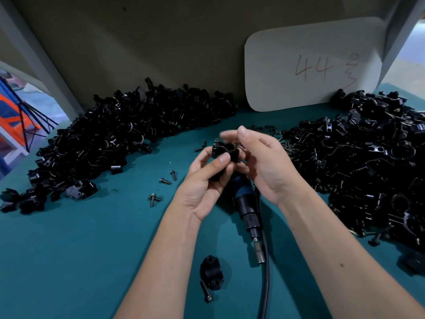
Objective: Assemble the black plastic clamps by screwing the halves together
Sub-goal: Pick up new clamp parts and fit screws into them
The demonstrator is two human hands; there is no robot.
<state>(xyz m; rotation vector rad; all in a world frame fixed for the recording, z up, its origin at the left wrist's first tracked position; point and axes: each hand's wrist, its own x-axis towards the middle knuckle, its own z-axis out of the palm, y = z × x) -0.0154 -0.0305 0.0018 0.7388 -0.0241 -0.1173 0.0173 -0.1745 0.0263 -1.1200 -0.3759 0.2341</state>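
A black clamp [224, 153] sits at frame centre, gripped by the left hand [204, 180] with thumb and fingers curled round it. The right hand [262, 162] touches its right side; its fingers are blurred, so I cannot tell their grip. Below lies an electric screwdriver [247, 208] on the teal desk [92, 249]; clamp piles [110, 143] fill left and right.
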